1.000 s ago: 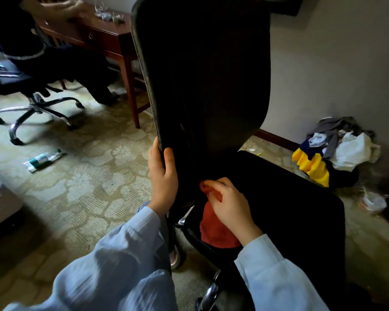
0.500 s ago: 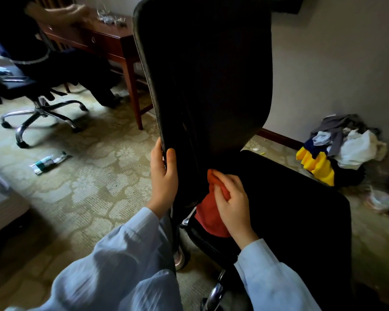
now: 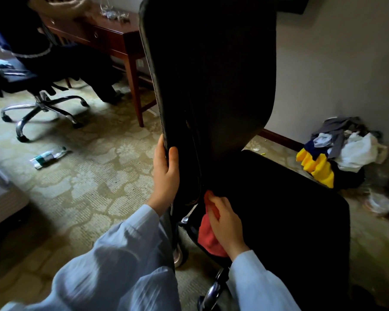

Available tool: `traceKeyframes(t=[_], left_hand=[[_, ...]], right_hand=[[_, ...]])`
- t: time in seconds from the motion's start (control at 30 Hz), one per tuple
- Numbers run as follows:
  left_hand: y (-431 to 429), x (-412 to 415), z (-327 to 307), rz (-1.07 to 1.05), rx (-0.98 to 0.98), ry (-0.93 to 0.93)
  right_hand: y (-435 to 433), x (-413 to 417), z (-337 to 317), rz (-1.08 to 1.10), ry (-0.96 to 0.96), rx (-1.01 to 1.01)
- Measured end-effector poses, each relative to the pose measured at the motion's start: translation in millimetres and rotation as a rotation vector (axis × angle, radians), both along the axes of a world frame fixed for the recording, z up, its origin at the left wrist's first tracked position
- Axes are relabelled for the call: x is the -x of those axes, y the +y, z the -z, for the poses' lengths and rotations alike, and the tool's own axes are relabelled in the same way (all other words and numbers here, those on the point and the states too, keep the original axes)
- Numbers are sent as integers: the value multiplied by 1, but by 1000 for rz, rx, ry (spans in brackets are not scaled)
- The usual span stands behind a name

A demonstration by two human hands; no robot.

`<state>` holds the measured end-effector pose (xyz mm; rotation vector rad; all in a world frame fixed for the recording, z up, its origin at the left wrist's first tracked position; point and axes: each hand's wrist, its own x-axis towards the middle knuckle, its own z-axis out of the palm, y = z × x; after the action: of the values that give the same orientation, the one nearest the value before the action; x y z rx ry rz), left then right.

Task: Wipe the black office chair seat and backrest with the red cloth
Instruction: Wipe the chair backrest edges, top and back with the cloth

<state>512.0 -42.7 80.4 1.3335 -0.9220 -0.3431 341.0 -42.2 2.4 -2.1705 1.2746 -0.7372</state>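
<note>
The black office chair stands before me, its tall backrest (image 3: 211, 70) upright and its wide seat (image 3: 285, 205) to the right. My left hand (image 3: 165, 176) grips the backrest's left edge, thumb on the front face. My right hand (image 3: 225, 223) holds the red cloth (image 3: 208, 236) and presses it low down, where the backrest meets the seat. Part of the cloth hangs below my palm over the seat's left rim. My fingertips are partly sunk in the dark gap.
A second office chair (image 3: 38, 104) with a person seated stands at the left by a wooden desk (image 3: 112, 39). A crushed plastic bottle (image 3: 47, 154) lies on the patterned carpet. A pile of clothes with yellow gloves (image 3: 317, 164) lies by the wall at the right.
My right hand has slid the red cloth a little along the base of the backrest. My left hand keeps its grip on the backrest edge.
</note>
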Motion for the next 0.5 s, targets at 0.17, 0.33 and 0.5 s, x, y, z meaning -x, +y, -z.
traceKeyframes(t=[0.17,0.33,0.5], left_hand=[[1,-5,3,50,-34,24],[9,-7,-1,96,-38,48],[9,-9,6,135,-82,85]], right_hand=[[8,0,9,-15,209,-151],[5,-11,-35,22,-86,218],[0,-22,-94,-121,-212,464]])
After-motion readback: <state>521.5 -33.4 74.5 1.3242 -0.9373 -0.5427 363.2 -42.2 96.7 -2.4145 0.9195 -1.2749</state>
